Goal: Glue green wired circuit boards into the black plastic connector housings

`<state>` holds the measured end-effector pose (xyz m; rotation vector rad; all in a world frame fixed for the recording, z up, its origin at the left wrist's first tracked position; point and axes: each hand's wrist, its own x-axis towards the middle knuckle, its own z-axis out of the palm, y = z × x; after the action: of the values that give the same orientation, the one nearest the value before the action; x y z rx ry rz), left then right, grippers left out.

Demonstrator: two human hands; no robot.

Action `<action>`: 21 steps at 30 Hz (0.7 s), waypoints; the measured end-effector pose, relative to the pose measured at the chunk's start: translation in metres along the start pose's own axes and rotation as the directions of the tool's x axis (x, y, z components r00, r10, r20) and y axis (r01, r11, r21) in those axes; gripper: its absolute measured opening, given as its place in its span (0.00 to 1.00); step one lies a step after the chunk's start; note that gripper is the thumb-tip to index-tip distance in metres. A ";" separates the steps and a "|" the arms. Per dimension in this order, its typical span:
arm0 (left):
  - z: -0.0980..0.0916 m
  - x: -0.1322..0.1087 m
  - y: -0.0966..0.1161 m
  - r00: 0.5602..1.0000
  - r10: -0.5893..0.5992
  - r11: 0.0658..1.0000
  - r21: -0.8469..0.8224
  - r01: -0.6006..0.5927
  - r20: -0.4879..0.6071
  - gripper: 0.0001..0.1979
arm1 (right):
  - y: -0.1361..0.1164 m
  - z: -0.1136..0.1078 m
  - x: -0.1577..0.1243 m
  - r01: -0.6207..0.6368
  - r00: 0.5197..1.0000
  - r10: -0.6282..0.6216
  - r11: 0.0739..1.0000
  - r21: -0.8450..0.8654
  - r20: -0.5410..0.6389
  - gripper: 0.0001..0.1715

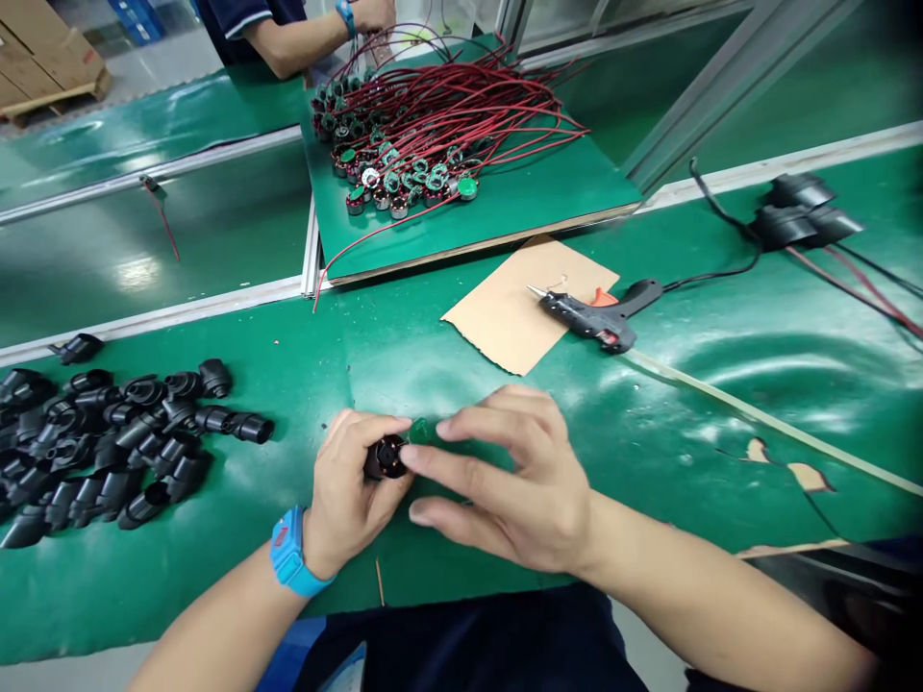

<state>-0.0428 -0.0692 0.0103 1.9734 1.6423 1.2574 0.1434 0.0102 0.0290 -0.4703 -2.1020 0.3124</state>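
Observation:
My left hand (346,495), with a blue wristband, is wrapped round a small black plastic housing (385,457) just above the green mat. My right hand (515,476) reaches in from the right; its thumb and forefinger pinch a small green round part (419,432) at the housing's open end, with the other fingers spread. A thin red wire end lies on the mat below my hands.
A heap of black housings (108,442) lies at the left. A black glue gun (598,312) rests on a cardboard piece (505,317). A board (519,207) carries several red-wired green parts (418,144). Another person's arm (303,34) is at the back. Black parts with cables (800,216) sit far right.

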 end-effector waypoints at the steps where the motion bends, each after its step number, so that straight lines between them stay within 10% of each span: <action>1: 0.000 -0.001 0.000 1.000 -0.010 1.000 -0.005 0.010 -0.008 0.13 | -0.002 0.002 -0.002 0.030 1.000 -0.030 0.999 -0.036 0.008 0.16; 16: 0.002 -0.005 0.006 1.000 0.014 0.994 -0.108 -0.012 0.019 0.12 | -0.007 0.009 0.000 0.098 0.992 -0.094 0.994 -0.039 0.082 0.17; 21: 0.000 0.000 0.007 1.000 -0.007 0.994 -0.106 0.006 -0.008 0.14 | 0.013 -0.009 0.011 -0.166 0.981 0.154 0.981 0.098 0.118 0.24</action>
<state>-0.0383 -0.0710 0.0147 1.9013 1.5508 1.3230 0.1481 0.0269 0.0363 -0.5709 -2.1451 0.5537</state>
